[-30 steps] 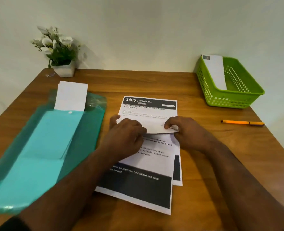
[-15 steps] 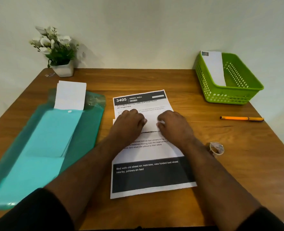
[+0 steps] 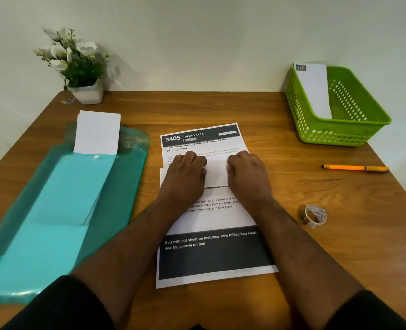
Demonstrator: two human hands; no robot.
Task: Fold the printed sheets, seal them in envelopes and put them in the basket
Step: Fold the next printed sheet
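A wood-grain counter (image 3: pixel 221 108) is carrying the printed sheets (image 3: pixel 211 217) — flat white paper with black bands and small type, lying at its centre. On top of them a folded sheet (image 3: pixel 217 173) is sitting, its blank white side facing up. The left hand (image 3: pixel 185 177) and the right hand (image 3: pixel 247 177) are both pressing down on it, knuckles raised and fingers curled under at the fold; neither grip is grasping anything, only bearing on the paper. To the left a glossy teal folder (image 3: pixel 116 186) is holding white envelopes (image 3: pixel 98 132). Far right, a perforated green plastic basket (image 3: pixel 340 134) is holding one envelope (image 3: pixel 315 89) leaning inside — well apart from the sheets.
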